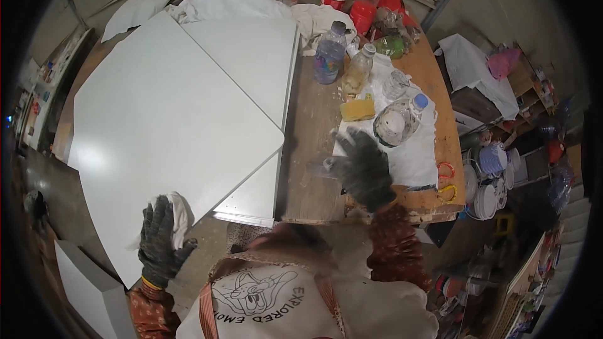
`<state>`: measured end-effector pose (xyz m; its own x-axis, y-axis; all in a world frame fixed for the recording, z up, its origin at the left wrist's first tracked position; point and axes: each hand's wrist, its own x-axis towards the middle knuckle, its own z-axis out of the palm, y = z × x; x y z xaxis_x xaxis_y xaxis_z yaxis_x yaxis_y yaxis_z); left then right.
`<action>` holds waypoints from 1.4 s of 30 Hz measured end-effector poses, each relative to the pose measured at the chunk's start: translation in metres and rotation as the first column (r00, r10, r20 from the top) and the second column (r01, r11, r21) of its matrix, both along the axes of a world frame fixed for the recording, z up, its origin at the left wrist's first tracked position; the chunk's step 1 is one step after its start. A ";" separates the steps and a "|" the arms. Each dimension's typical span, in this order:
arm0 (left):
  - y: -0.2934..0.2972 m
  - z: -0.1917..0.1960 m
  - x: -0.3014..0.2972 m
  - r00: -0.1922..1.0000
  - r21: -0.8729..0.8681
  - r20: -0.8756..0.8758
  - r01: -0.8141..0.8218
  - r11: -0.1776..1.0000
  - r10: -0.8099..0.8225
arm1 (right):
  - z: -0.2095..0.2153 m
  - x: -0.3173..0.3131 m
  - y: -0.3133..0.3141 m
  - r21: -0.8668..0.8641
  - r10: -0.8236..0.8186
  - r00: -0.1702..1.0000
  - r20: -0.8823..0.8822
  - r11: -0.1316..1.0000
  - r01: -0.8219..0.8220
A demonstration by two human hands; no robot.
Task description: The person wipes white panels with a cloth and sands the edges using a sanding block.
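Note:
My left hand (160, 245), in a dark glove, presses a bunched white cloth (182, 213) against the near part of a large white panel (169, 125). The cloth shows on both sides of the fingers. That panel lies askew over another white panel (251, 44), one corner pointing right. Over the right part of the table, my gloved right hand (364, 169) is slightly blurred, its fingers apart. By its thumb lies a small see-through piece (319, 168) whose kind I cannot make out. Beyond the fingers are a yellow sponge (357, 110) and a clear jug-like container with a blue cap (397, 120).
A stained white cloth (418, 157) lies under the containers. Bottles (330, 53) and crumpled rags (232, 3) line the far side. Red-handled (446, 171) and yellow-handled (448, 194) tools lie at the table's right edge. Paint buckets (487, 201) stand beyond; another panel (94, 289) leans lower left.

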<state>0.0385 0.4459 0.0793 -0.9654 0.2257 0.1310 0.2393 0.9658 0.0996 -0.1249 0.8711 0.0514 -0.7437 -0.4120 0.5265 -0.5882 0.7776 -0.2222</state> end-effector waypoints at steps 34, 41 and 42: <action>-0.006 -0.008 -0.134 0.891 0.109 -0.352 -0.266 0.958 0.288 | 0.122 -0.111 0.157 -0.597 -0.108 0.914 0.390 0.726 0.341; -0.017 -0.016 -0.140 0.916 0.059 -0.342 -0.203 0.977 0.211 | 0.021 -0.002 0.011 -0.878 0.517 0.710 0.478 0.292 0.378; -0.016 -0.014 -0.142 0.919 0.099 -0.332 -0.190 0.977 0.212 | -0.008 0.000 0.002 -0.897 0.596 0.676 0.432 0.204 0.393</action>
<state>-0.1030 0.4298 0.0649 -0.8851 0.0116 0.4653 0.0709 0.9914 0.1101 -0.1253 0.8727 0.0430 -0.9929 -0.1188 -0.0027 0.0462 -0.3649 -0.9299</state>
